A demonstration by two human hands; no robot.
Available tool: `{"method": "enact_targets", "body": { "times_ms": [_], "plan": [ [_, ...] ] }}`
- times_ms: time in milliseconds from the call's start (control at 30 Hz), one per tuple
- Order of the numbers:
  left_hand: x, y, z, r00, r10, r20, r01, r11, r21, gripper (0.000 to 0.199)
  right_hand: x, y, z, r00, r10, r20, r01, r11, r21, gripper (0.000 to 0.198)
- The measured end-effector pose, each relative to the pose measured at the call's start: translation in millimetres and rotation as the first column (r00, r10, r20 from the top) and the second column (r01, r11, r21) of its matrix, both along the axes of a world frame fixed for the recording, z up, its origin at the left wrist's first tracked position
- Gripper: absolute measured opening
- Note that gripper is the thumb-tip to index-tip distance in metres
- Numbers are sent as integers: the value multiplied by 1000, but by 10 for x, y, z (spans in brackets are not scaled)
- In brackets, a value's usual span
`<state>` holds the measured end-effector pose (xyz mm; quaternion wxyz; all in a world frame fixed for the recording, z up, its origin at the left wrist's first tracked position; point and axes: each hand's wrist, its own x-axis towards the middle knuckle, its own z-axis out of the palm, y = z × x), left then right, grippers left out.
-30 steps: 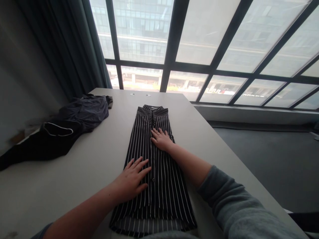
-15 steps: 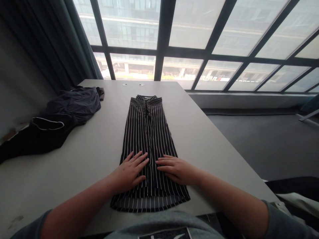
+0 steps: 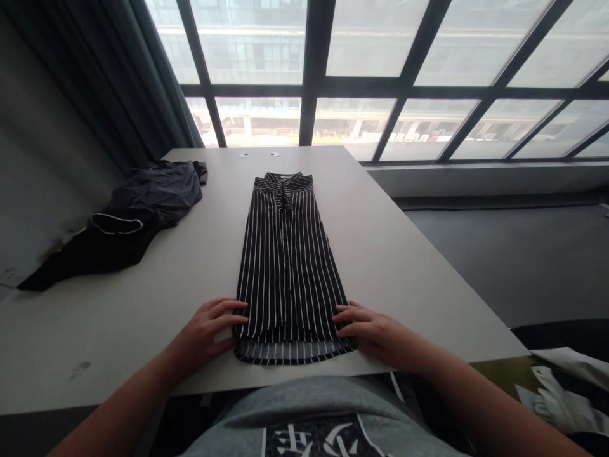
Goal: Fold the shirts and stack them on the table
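A black shirt with white stripes [image 3: 290, 266] lies folded into a long narrow panel on the white table. Its collar points toward the window and its curved hem is closest to me, with the paler inside of the back hem showing. My left hand [image 3: 205, 333] rests at the shirt's lower left edge, fingers spread and their tips on the cloth. At the lower right edge, my right hand [image 3: 380, 333] lies with fingers stretched over the fabric. Both thumbs are low beside the hem; whether they reach under it I cannot tell.
Dark clothes [image 3: 157, 197] lie heaped along the left side of the white table [image 3: 390, 266]. Two small round fittings sit at its far end. Beyond stand a window and a dark curtain [image 3: 95, 82]. More fabric [image 3: 566, 393] is at the lower right, beside the table.
My hands have moved apart, from the middle of the shirt's lower front out to its two side edges. The hem looks narrower and straighter at the sides. The view has shifted slightly.
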<state>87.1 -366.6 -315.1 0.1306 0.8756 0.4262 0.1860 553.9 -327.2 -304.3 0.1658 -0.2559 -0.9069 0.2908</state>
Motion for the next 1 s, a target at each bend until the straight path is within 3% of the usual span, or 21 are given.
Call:
{"method": "enact_targets", "body": {
  "times_ms": [133,233,333,467,700,867,1000],
  "plan": [
    [247,-19,-51,999,47,-7,-44,981,187,36,-139,-48,-155,993,-99,-57,103,991,82,44],
    [276,-19,-24,992,125,-19,-116,962,247,42,-180,-60,-277,983,-165,-84,178,968,179,48],
    [251,-37,-22,993,116,-32,-108,976,189,48,-197,-83,-336,966,-233,-108,252,944,214,49],
    [250,-69,-26,998,57,-26,-52,988,146,53,-251,-118,-303,960,-259,-107,275,943,188,35],
    [263,-100,171,997,-65,45,59,988,140,40,-228,-125,-152,957,-239,-162,263,954,146,37],
    [302,-154,299,994,-94,56,90,994,69,35,-123,-162,-116,928,-286,-239,331,927,175,35],
    [339,-163,323,994,-54,93,52,998,29,29,-120,-182,-51,919,-310,-245,344,933,109,38]
  ]
}}
